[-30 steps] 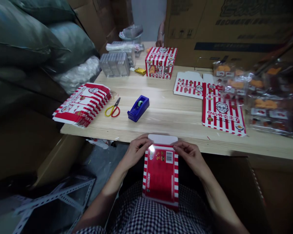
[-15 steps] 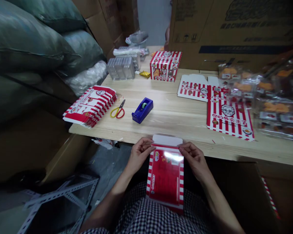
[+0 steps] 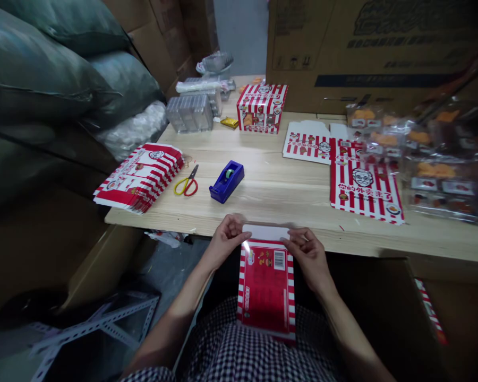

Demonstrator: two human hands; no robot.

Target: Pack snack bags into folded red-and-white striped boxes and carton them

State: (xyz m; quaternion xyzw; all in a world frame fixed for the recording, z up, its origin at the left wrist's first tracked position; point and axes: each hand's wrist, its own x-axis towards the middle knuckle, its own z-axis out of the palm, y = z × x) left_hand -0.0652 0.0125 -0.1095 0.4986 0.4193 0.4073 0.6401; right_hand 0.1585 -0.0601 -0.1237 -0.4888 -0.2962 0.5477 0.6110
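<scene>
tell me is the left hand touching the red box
Touching. In the head view the left hand grips the red box at its upper left corner, with no gap between them.

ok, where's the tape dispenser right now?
Head view: the blue tape dispenser sits on the wooden table, left of centre. It is just right of the yellow-handled scissors and beyond the left hand, which holds the red striped carton.

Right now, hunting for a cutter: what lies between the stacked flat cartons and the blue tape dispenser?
Scissors with yellow and red handles lie there, shown in the head view.
</scene>
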